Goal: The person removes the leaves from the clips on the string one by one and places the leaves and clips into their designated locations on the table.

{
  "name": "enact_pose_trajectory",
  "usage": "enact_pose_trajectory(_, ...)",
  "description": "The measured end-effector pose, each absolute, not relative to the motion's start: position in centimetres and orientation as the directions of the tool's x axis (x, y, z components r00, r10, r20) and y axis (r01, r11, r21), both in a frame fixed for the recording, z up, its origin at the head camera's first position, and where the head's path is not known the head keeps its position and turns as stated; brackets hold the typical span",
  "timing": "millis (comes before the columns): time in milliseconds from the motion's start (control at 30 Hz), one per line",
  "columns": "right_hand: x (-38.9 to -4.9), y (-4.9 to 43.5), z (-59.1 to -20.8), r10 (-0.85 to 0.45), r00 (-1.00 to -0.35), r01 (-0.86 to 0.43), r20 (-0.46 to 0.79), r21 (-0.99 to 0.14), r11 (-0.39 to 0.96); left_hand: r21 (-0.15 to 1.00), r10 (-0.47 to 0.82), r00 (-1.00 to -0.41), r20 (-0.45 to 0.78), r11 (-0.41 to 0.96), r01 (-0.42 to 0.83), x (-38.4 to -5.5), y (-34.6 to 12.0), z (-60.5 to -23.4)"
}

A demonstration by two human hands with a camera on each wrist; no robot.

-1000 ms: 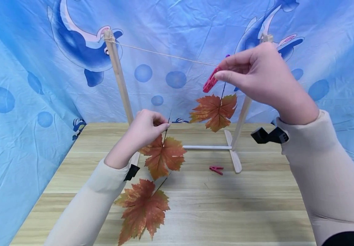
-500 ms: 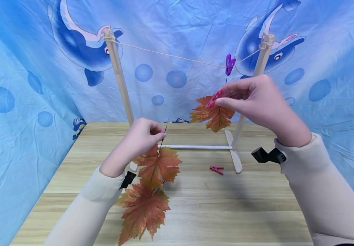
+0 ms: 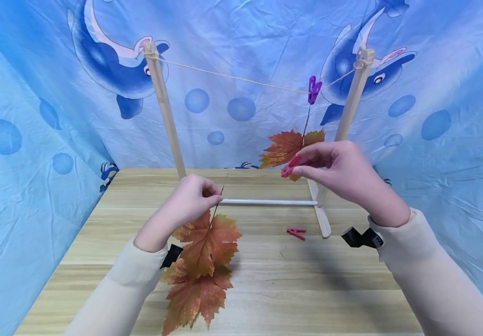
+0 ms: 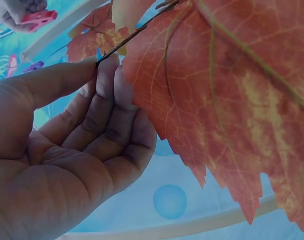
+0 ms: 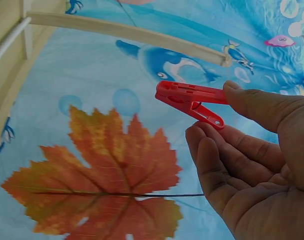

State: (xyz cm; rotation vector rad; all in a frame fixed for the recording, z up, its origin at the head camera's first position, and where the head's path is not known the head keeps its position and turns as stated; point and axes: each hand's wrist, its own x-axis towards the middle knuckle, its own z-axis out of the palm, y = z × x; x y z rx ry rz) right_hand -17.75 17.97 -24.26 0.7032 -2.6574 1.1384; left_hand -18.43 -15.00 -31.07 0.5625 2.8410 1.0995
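My left hand [image 3: 193,198] pinches the thin dark stem of an orange-red maple leaf [image 3: 212,245] between thumb and fingertips, and the leaf hangs below it. In the left wrist view the stem [image 4: 136,34] runs up from the fingertips to the blade. With my right hand [image 3: 338,172] I hold a pink clothespin [image 5: 192,100] by its handle ends, its jaws pointing away from the palm. Behind that hand another maple leaf [image 3: 283,147] hangs by its stem from a purple clothespin [image 3: 314,90] clipped on the string [image 3: 241,79].
The string spans two wooden posts [image 3: 165,112] of a stand, joined low down by a white rod [image 3: 266,202]. On the wooden table [image 3: 308,298] lie a second pink clothespin [image 3: 296,233] and another maple leaf [image 3: 197,298], partly covered by the held one. A blue dolphin-print cloth [image 3: 241,42] hangs behind.
My right hand has come down from the string with the pink clothespin, uncovering the purple one. My left hand has lowered slightly leftward with its leaf, which now overlaps the leaf on the table.
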Motion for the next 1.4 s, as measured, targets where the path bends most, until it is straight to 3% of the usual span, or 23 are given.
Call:
enact_pose_trajectory(400, -18.2, 18.6, -28.1, -0.402, -0.877, -0.46, 0.263, -0.701, 0.545, 0.664, 0.357, -0.932, 0.061, 0.683, 0.306, -18.2, -15.6, -32.9)
enact_pose_trajectory(1067, -17.9, 19.1, -32.9, -0.371, -0.915, -0.371, 0.159, -0.694, 0.617, 0.666, 0.361, -0.932, -0.033, 0.704, 0.249, -17.9, -16.0, -35.1)
enact_pose_trajectory(1400, -18.3, 19.5, -35.8, -0.383, -0.913, -0.354, 0.138, -0.733, 0.581, 0.658, 0.361, -0.93, -0.077, 0.719, 0.225, -18.3, -16.3, -36.2)
